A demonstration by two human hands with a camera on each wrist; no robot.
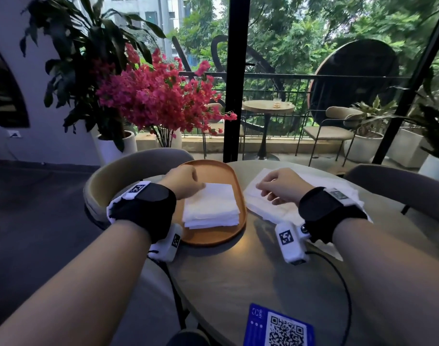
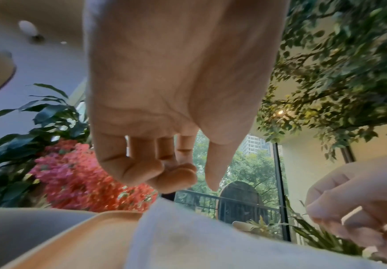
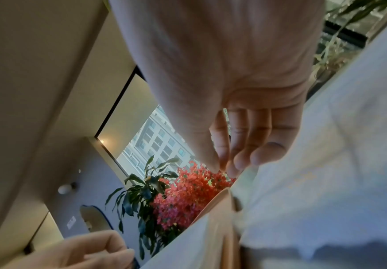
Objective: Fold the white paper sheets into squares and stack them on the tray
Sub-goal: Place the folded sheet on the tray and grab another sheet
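An orange oval tray [image 1: 213, 171] sits left of centre on the round table. A stack of folded white paper squares [image 1: 211, 206] lies on it. My left hand [image 1: 188, 183] hovers over the stack's far left corner. In the left wrist view my left hand [image 2: 195, 182] has loosely curled fingers and holds nothing above the stack [image 2: 211, 245]. To the right of the tray lies a pile of unfolded white sheets [image 1: 266, 211]. My right hand [image 1: 266, 189] is at the pile's left edge. In the right wrist view my right hand [image 3: 229, 167] pinches a sheet [image 3: 326, 182] at its edge between thumb and fingers.
A blue QR card [image 1: 278, 325] lies at the table's near edge, and a black cable [image 1: 338, 275] runs along the right. Grey chairs stand at the far left [image 1: 128, 166] and far right [image 1: 400, 181]. Pink flowers [image 1: 158, 96] and potted plants stand behind.
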